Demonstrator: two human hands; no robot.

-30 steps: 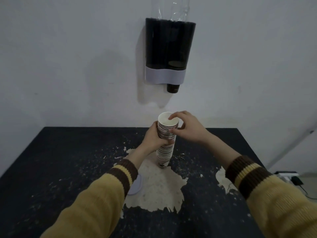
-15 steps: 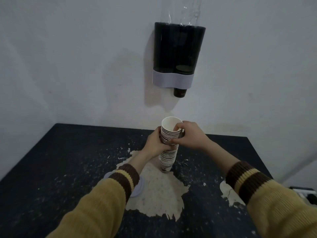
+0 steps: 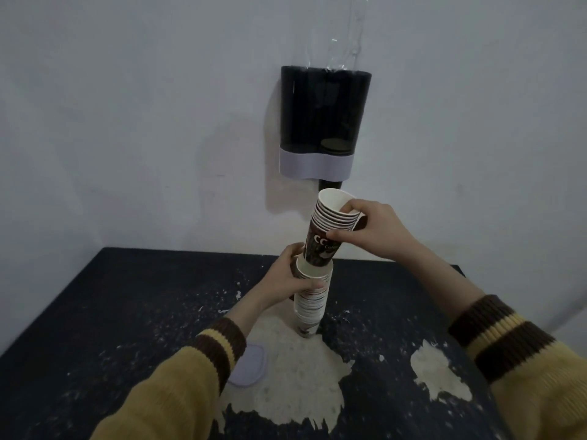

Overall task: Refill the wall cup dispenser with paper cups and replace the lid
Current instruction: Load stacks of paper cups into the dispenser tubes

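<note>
A dark wall cup dispenser (image 3: 325,119) with a pale grey band hangs on the wall, open at the top; one dark cup (image 3: 330,185) pokes out below it. My right hand (image 3: 365,231) grips a short stack of paper cups (image 3: 330,223), tilted and partly pulled out of the lower stack of cups (image 3: 309,300). My left hand (image 3: 290,277) grips that lower stack, which stands on the black table (image 3: 127,296). The pale grey lid (image 3: 249,366) lies flat on the table beside my left sleeve, partly hidden by it.
The table top is worn, with large pale bare patches (image 3: 295,376) in the black coating. A crinkled clear plastic sleeve (image 3: 336,36) rises from the dispenser's top against the wall. The table's back edge meets the wall below the dispenser.
My right hand has lifted the upper several cups up out of the stack, which my left hand holds down. The view has tilted, so the dispenser sits lower in frame.
</note>
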